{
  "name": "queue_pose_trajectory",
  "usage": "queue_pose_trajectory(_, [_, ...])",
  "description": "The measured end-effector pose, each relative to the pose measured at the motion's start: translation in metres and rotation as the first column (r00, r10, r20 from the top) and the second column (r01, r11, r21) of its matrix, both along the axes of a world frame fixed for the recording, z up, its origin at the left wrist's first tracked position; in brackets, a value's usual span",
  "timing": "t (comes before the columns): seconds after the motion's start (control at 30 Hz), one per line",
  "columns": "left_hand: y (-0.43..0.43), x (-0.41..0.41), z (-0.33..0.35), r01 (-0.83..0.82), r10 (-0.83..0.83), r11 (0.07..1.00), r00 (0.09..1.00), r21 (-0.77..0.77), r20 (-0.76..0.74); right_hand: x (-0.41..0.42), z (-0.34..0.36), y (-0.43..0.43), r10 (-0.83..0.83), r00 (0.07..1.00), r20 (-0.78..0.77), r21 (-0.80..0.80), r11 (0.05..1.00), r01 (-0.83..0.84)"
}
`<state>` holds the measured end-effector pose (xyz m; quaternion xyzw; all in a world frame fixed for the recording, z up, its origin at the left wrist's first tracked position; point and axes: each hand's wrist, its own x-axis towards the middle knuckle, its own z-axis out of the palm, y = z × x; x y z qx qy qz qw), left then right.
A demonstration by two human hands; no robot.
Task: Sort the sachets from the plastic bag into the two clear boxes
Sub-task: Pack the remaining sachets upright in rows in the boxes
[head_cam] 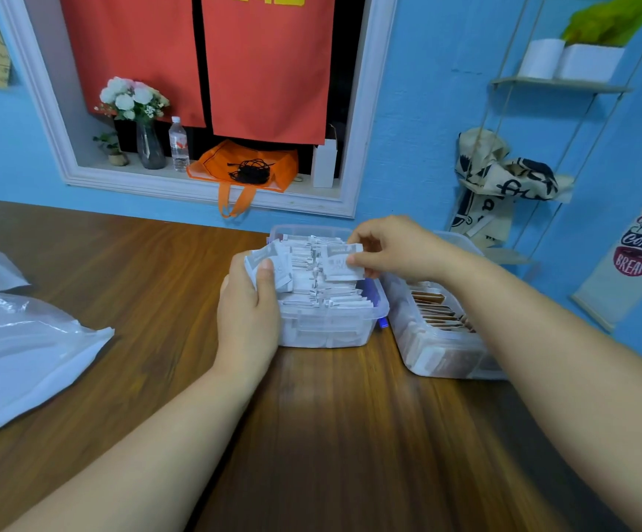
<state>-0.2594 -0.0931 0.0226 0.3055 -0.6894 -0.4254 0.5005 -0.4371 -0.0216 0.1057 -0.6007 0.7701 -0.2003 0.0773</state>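
Two clear boxes stand side by side at the far edge of the wooden table. The left box [327,334] is packed with white sachets standing on edge. The right box [432,359] holds brown sachets [432,307]. My left hand [248,314] grips a few white sachets [269,263] at the left box's near-left corner, thumb pressed on them. My right hand [392,249] pinches one white sachet [340,263] between thumb and fingers just above the left box's row. The plastic bag [16,339] lies flat at the left of the table.
The table [331,435] runs to a blue wall just behind the boxes. A window ledge holds a flower vase [148,142], a water bottle [178,145] and an orange bag [244,167]. A hanging rope shelf [559,84] and a patterned cloth bag [498,182] sit right of the boxes.
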Motion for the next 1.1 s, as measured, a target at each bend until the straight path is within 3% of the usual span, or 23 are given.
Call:
queue_pose_trajectory(0.13, [-0.001, 0.000, 0.000, 0.007, -0.006, 1.000, 1.000, -0.013, 0.028, 0.004, -0.004, -0.007, 0.039, 0.981, -0.190, -0.015, 0.999, -0.043])
queue_pose_trajectory(0.37, [-0.001, 0.001, 0.000, 0.010, -0.008, 0.999, 0.999, -0.035, 0.052, 0.012, -0.004, -0.016, 0.143, 0.921, -0.362, 0.085, 0.989, -0.120])
queue_pose_trajectory(0.6, [-0.002, 0.002, 0.000, 0.011, -0.007, 0.999, 0.998, -0.048, 0.063, -0.001, -0.010, -0.016, 0.117, 0.943, -0.311, 0.132, 0.988, -0.079])
queue_pose_trajectory(0.8, [-0.002, 0.001, 0.000, 0.006, -0.002, 0.998, 0.997, -0.058, 0.078, 0.008, -0.010, -0.021, 0.170, 0.936, -0.307, 0.081, 0.985, -0.152])
queue_pose_trajectory(1.1, [-0.003, 0.001, -0.002, 0.008, -0.003, 0.998, 0.997, -0.062, 0.083, 0.003, -0.014, -0.025, 0.098, 0.964, -0.247, 0.100, 0.992, -0.075])
